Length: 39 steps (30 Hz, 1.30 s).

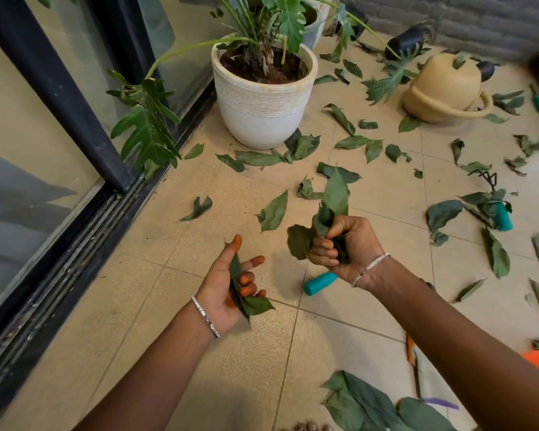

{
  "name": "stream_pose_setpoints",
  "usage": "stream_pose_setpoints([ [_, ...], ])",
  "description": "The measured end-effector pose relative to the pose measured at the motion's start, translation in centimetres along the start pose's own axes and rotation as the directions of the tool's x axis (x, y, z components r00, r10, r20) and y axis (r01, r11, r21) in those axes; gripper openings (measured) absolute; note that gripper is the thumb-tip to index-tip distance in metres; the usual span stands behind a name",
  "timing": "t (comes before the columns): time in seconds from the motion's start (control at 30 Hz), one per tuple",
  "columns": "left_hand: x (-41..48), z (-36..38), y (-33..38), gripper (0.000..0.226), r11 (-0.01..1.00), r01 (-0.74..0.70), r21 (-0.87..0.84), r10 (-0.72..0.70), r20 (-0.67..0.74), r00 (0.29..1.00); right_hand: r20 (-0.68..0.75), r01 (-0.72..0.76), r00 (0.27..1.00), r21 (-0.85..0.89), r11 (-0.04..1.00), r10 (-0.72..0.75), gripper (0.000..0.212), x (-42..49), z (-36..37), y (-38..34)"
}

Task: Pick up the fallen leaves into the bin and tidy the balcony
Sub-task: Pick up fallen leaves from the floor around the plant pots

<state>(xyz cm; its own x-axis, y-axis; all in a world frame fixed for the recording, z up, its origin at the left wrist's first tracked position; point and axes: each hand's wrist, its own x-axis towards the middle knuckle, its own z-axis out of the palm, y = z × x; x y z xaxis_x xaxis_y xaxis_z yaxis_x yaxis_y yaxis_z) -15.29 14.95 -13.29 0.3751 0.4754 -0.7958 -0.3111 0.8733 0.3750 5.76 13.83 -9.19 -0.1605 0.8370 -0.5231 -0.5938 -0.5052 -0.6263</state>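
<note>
**Step in hand:** gathering leaves by hand. Judged from the floor, the task is at an early stage.

- The left hand [227,290], lower centre of the frame, lies palm up. Its middle fingers are curled over a single leaf [255,306], holding it against the palm, while thumb and index finger are extended.
- The right hand [349,244], just right of centre, is closed in a fist round a bunch of leaves [335,194]. The longest blade stands up out of the fist.

**Remaining work:**

- Loose leaves [274,211] lie scattered over the tiled floor [199,353] from centre to right edge, many of them near the white ribbed planter [262,119] at upper centre.
- A beige watering can [442,85] lies tipped over at upper right.
- A teal tool handle [319,283] lies on the floor just below the right hand.
- A heap of leaves [364,402] sits at the bottom right edge.
- No bin can be identified in view.

**Next move, by judgement:** both hands are loaded. Either pass the single leaf into the right-hand bunch to free the left hand, or drop both loads in the bin. Then reach for the nearest loose leaves at centre frame.
</note>
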Motion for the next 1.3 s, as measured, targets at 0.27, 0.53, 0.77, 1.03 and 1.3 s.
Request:
stream_pose_setpoints([
  [0.27, -2.2, 1.8, -0.2, 0.05, 0.999, 0.028, -0.032, -0.018, 0.302, 0.953, 0.298, 0.08, 0.954, -0.372, 0.925, 0.038, 0.021, -3.3, 4.9, 4.9],
  [0.53, -4.6, 0.0, 0.6, 0.024, 0.971, -0.147, -0.19, 0.14, -0.051, 0.989, 0.089, 0.038, 0.996, -0.164, 0.986, -0.024, 0.055, -6.6, 3.2, 5.5],
  [0.77, -11.2, -1.5, 1.7, 0.025, 0.913, -0.279, -0.299, 0.29, -0.007, 0.957, -0.286, -0.007, 0.958, -0.14, 0.99, -0.034, 0.034, -9.8, 8.1, 4.4],
  [1.03, -25.3, -8.2, 2.0, 0.025, 0.816, -0.482, -0.319, 0.493, -0.053, 0.869, -0.05, -0.022, 0.999, -0.526, 0.85, -0.005, 0.028, -14.0, 23.5, -0.8],
  [1.3, -42.8, -19.4, -4.9, 0.05, 0.559, -0.694, -0.455, 0.508, -0.473, 0.719, 0.278, 0.03, 0.912, -0.779, 0.627, 0.302, 0.026, -17.7, 42.5, 7.4],
])
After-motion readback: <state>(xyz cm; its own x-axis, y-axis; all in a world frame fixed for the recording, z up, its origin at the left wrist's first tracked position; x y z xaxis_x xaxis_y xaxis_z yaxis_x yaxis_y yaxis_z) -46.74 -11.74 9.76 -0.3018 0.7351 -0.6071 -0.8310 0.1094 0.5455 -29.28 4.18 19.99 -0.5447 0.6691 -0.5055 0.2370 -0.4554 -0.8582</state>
